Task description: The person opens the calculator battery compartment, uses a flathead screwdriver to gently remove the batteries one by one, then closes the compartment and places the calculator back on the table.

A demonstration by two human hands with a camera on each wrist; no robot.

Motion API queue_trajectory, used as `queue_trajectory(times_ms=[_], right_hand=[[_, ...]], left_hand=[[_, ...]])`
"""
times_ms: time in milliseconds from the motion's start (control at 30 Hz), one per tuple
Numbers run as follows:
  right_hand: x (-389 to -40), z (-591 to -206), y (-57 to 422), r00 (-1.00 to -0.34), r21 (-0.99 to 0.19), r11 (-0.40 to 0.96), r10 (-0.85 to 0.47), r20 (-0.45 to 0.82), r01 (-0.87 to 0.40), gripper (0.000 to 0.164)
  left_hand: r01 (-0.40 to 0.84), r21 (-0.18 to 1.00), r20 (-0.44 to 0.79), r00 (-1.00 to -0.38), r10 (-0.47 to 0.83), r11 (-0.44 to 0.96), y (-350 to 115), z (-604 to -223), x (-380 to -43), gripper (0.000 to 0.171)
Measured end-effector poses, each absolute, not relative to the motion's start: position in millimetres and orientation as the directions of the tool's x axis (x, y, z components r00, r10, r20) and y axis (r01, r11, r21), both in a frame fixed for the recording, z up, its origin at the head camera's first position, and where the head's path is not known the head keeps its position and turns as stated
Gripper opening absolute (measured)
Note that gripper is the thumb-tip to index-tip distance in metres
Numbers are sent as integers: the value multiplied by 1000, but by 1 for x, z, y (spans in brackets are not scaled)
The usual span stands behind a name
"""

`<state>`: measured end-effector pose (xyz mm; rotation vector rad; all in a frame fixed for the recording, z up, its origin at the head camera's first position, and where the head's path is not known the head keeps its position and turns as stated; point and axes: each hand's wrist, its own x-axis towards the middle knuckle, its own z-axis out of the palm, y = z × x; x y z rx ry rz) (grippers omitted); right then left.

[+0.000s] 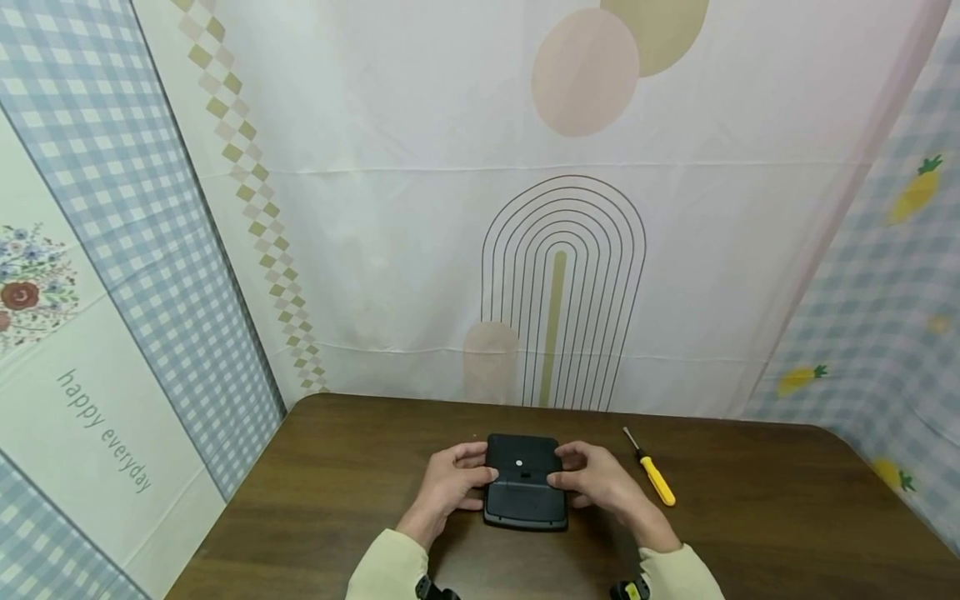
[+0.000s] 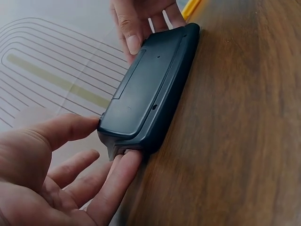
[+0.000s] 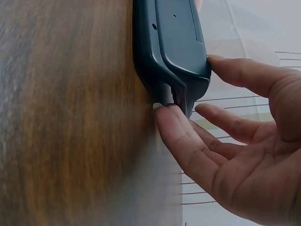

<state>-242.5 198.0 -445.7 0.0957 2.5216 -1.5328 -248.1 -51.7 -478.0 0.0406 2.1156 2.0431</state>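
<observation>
A black calculator [image 1: 525, 504] lies with its back upward on the wooden table, a small round white spot and a dark slot visible near its middle. At its left edge my left hand [image 1: 450, 481] grips it, thumb on the upper side and fingers against the side and underneath. My right hand [image 1: 597, 481] holds the opposite edge in the same way. The left wrist view shows the calculator's casing [image 2: 136, 94] with small holes, and the right wrist view shows a fingertip at its lower edge [image 3: 162, 92]. The side facing the table is hidden.
To the right of my right hand lies a screwdriver [image 1: 657, 481] with a yellow handle, its tip pointing away. The brown table [image 1: 337, 467] ends at a patterned white cloth [image 1: 390, 250] behind. Checked cloths hang at both sides.
</observation>
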Motion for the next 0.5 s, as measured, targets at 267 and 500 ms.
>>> queue_trajectory(times_ms=[267, 500], right_hand=[[-241, -446, 197, -984, -861, 492, -52, -173, 125, 43], [-241, -446, 197, -985, -858, 500, -54, -161, 113, 41]], left_hand=[[-105, 992, -114, -983, 143, 64, -52, -476, -247, 59], [-103, 992, -112, -983, 147, 67, -52, -476, -246, 57]])
